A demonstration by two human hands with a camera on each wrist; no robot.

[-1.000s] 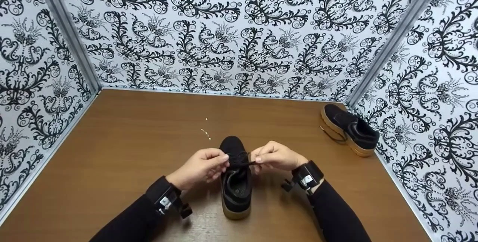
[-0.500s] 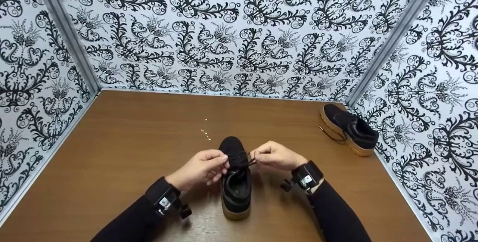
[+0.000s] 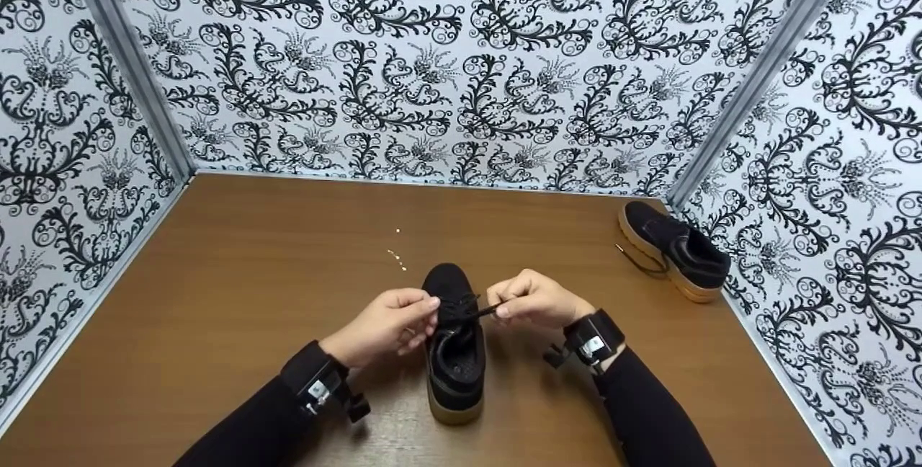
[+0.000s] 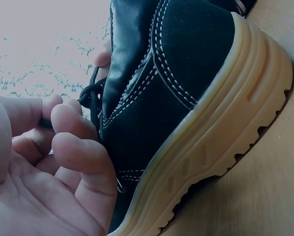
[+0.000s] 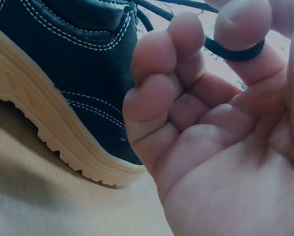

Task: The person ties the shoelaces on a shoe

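Black suede-like uppers on a gum-coloured sole: the shoe (image 3: 455, 348) rests on the tabletop (image 3: 288, 251) between both hands, its long axis near twelve-to-six, toe toward twelve. From its lacing, the left hand (image 3: 392, 323) sits around nine o'clock and is nearer, thumb and forefinger pinching black lace (image 3: 485, 311) at the tips, other fingers loosely curled. The right hand (image 3: 534, 300) stands off near three, fingers bent, holding a strand that loops round one finger; that sideways pull line crosses the shoe's length. A second shoe (image 3: 673, 251) lies toward two. No brand or writing is legible
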